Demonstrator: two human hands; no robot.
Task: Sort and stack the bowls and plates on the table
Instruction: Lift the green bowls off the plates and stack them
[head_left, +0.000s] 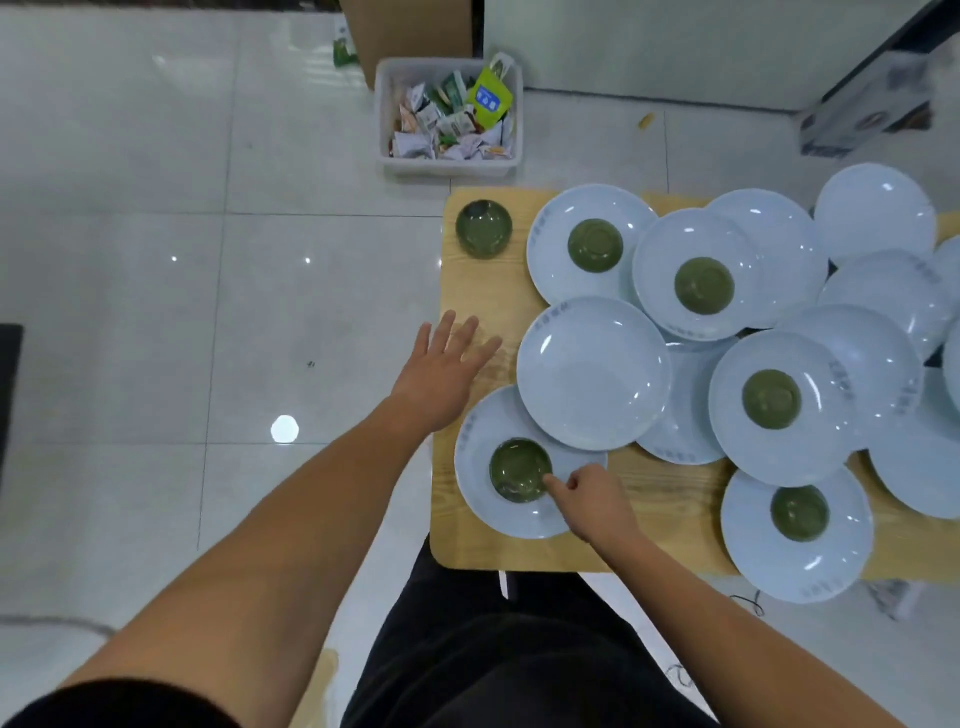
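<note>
Your wooden table (478, 291) is crowded with overlapping pale blue plates (592, 371), five of them carrying a small bowl each. The nearest plate (478, 431) lies at the table's near left corner, partly under an empty one. Your left hand (447, 364) hovers flat over the table's left edge, fingers spread and holding nothing. Your right hand (592, 499), fingers curled, pinches the rim of the green bowl (519, 470) sitting in that nearest plate. A lone bowl (483, 228) stands on bare wood at the far left corner.
</note>
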